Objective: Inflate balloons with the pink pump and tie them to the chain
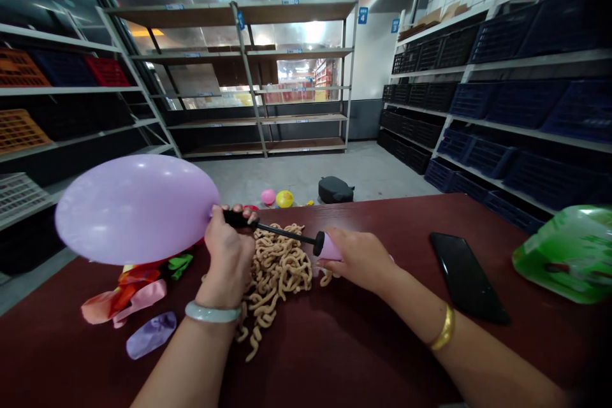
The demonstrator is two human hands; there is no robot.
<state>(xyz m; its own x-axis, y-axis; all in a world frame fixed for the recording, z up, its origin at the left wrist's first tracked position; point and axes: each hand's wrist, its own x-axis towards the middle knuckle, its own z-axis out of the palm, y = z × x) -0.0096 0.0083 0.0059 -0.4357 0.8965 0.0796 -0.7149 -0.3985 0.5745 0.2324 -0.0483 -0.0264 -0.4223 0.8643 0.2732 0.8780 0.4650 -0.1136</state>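
Observation:
A big inflated lilac balloon point(136, 207) floats over the left of the dark red table point(335, 344). Its neck meets my left hand point(229, 252), which is closed round the black end of a hand pump point(287, 233). A thin black rod runs from there to the pump's pink barrel point(327, 247), which my right hand point(358, 258) grips just above the table. Under both hands lies a heap of tan cord point(277, 268).
Limp balloons in several colours point(124, 296) and a flat purple one point(150, 335) lie at the left. A black phone point(466, 277) and a green plastic pack point(568, 252) sit at the right. Small pink point(268, 196) and yellow point(284, 198) balloons and a black bag point(335, 189) are on the floor beyond, among shelving.

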